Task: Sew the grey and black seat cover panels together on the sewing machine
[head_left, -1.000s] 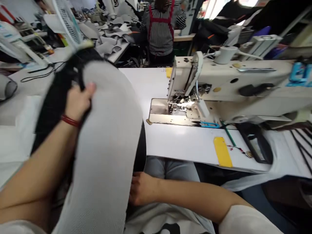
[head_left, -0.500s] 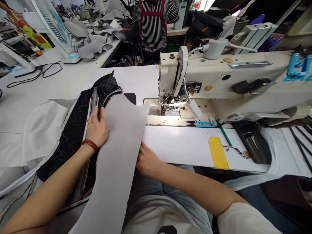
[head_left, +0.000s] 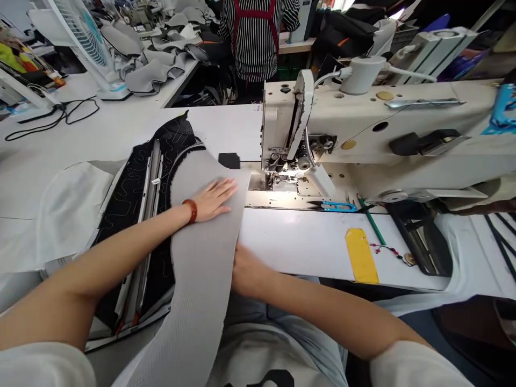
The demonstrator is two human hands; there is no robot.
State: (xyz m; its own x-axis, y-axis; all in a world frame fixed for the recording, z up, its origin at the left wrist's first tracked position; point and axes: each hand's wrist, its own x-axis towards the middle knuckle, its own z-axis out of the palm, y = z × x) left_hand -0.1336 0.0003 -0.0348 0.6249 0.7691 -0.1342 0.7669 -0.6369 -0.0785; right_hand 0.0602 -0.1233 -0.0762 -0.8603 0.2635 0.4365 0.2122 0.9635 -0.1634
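A long grey fabric panel point(head_left: 201, 258) lies on the white table, running from my lap up toward the sewing machine point(head_left: 363, 140). My left hand point(head_left: 213, 198) rests flat on it, fingers stretched out toward the needle area. My right hand point(head_left: 244, 271) is at the panel's right edge near the table's front; its fingers are tucked under the fabric, gripping the edge. Under the grey panel lies a black quilted piece point(head_left: 133, 199) with pale strips along it.
Blue thread snips point(head_left: 337, 206) lie by the machine bed and a yellow tag point(head_left: 361, 255) sits on the table point(head_left: 306, 236). A fan point(head_left: 86, 43) and grey fabric pieces stand at the back left. A person in a striped top point(head_left: 253, 37) stands beyond the table.
The grey panel came down from a raised position onto the table. My left hand slid right and forward across it toward the machine, flattening out. My right hand stayed at the panel's edge.
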